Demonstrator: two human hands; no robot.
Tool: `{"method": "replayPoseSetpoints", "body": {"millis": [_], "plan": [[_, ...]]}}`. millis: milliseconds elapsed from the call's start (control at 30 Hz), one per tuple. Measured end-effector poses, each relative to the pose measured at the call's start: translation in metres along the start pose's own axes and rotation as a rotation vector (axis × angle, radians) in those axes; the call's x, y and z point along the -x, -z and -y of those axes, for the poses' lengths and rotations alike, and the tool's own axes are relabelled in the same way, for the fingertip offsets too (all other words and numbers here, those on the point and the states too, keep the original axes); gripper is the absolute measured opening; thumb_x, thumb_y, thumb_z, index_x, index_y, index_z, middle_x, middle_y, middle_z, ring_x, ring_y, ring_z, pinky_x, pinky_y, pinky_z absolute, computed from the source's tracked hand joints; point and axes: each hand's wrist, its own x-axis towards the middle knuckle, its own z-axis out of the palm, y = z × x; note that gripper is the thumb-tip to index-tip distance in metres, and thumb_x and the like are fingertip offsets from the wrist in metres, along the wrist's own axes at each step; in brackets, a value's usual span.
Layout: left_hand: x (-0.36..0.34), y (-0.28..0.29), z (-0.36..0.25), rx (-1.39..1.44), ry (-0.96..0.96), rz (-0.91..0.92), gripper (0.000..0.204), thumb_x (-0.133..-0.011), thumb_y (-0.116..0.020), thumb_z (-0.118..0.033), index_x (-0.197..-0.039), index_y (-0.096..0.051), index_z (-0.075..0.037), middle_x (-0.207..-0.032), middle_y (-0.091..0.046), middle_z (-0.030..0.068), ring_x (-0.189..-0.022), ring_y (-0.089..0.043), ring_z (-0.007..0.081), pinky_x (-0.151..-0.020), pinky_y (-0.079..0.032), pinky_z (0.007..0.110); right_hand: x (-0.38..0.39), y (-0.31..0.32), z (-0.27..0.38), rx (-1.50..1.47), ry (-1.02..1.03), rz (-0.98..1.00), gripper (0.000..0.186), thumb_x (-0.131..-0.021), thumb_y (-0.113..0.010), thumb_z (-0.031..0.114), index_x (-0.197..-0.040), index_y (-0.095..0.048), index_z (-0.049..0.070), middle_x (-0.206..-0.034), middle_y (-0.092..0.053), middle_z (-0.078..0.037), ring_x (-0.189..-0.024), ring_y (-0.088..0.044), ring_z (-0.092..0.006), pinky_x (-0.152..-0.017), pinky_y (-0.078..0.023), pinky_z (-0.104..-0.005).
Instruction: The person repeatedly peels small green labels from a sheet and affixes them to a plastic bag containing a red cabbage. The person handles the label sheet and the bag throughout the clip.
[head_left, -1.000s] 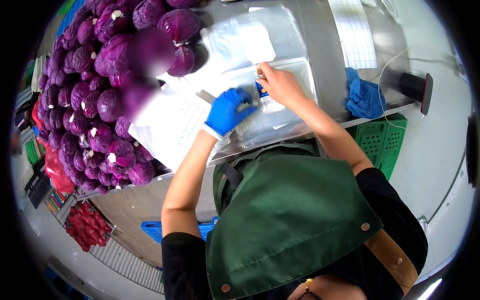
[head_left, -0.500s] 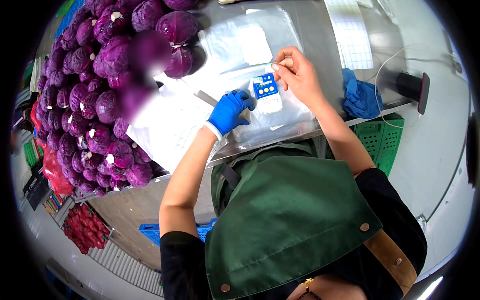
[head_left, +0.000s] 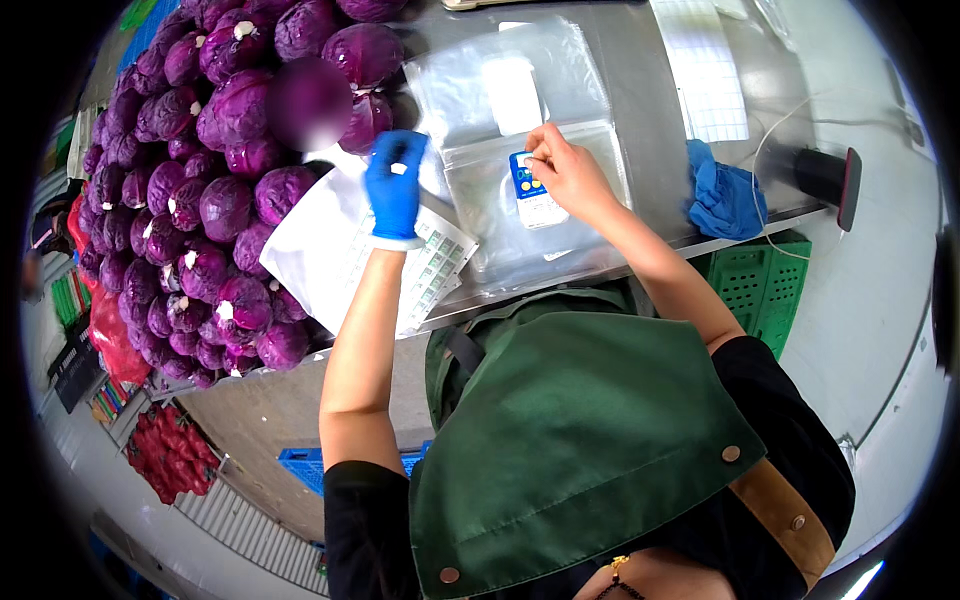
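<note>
My left hand (head_left: 396, 195), in a blue glove, is raised over the white paper sheets (head_left: 310, 235) beside the cabbages. Its fingers curl toward the thumb around a small pale gap; whether anything is pinched there is hard to see. My bare right hand (head_left: 572, 178) is closed in a pinch at the top of a blue and white label (head_left: 541, 208). The label lies on clear plastic bags (head_left: 490, 215), stacked flat before me. What the right fingertips grip is hidden. A sheet printed with small green labels (head_left: 440, 262) lies below my left hand.
Purple cabbages (head_left: 228, 208) are piled high on the left of the metal table (head_left: 640, 90). To the right lie a crumpled blue cloth (head_left: 722, 195), a gridded white sheet (head_left: 705, 75) and a black device (head_left: 830, 180) with a cable. A green crate (head_left: 760, 285) stands below the table's edge.
My left hand has left the label on the bags and moved left and away from me, over the paper sheets. My right hand has come down and left onto the label's top.
</note>
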Motion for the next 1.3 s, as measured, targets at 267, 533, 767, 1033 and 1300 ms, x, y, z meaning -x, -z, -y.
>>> {"method": "replayPoseSetpoints", "body": {"millis": [267, 533, 767, 1033, 1300], "plan": [[0.05, -0.029, 0.023, -0.503, -0.312, 0.835, 0.035, -0.066, -0.079, -0.02, -0.098, -0.067, -0.012, -0.096, -0.064, 0.011, -0.09, -0.059, 0.0331, -0.081, -0.047, 0.041, -0.013, -0.008, 0.007, 0.626, -0.14, 0.191, 0.028, -0.086, -0.064, 0.019, -0.106, -0.048, 0.008, -0.073, -0.065, -0.014, -0.075, -0.066, -0.0352, -0.063, -0.049, -0.0485], [0.012, -0.004, 0.022, 0.159, 0.316, 0.363, 0.021, -0.093, -0.059, -0.015, -0.104, -0.068, 0.0, -0.098, -0.069, 0.007, -0.088, -0.062, 0.0158, -0.082, -0.049, 0.029, -0.003, 0.045, 0.052, 0.007, 0.184, -0.485, 0.021, -0.087, -0.068, 0.013, -0.101, -0.054, 0.006, -0.077, -0.067, -0.009, -0.064, -0.066, -0.0203, -0.055, -0.049, -0.032], [-0.009, 0.041, -0.026, -0.494, -0.086, 0.742, 0.046, -0.077, -0.076, -0.024, -0.119, -0.064, -0.009, -0.103, -0.066, 0.0131, -0.091, -0.063, 0.0253, -0.084, -0.049, 0.036, 0.01, 0.033, 0.045, -0.016, 0.039, -0.164, 0.029, -0.088, -0.066, 0.017, -0.112, -0.052, 0.011, -0.081, -0.068, -0.008, -0.064, -0.065, -0.0214, -0.057, -0.05, -0.0336], [0.0, 0.069, -0.052, -0.699, -0.296, 0.761, 0.021, -0.075, -0.073, -0.015, -0.093, -0.069, -0.005, -0.084, -0.068, 0.0132, -0.078, -0.065, 0.0316, -0.071, -0.051, 0.039, 0.037, -0.007, 0.059, 0.069, -0.006, 0.396, 0.052, -0.083, -0.073, 0.018, -0.128, -0.048, 0.011, -0.09, -0.068, -0.007, -0.074, -0.066, -0.0229, -0.065, -0.051, -0.036], [0.009, 0.074, -0.097, -0.359, 0.261, 0.576, 0.019, -0.085, -0.072, -0.011, -0.097, -0.068, 0.003, -0.082, -0.071, 0.0085, -0.072, -0.062, 0.0098, -0.069, -0.05, 0.026, 0.01, 0.0, 0.086, -0.115, 0.25, 0.187, 0.064, -0.078, -0.077, 0.011, -0.134, -0.047, 0.01, -0.104, -0.066, -0.01, -0.088, -0.064, -0.0198, -0.079, -0.051, -0.0314]]}}
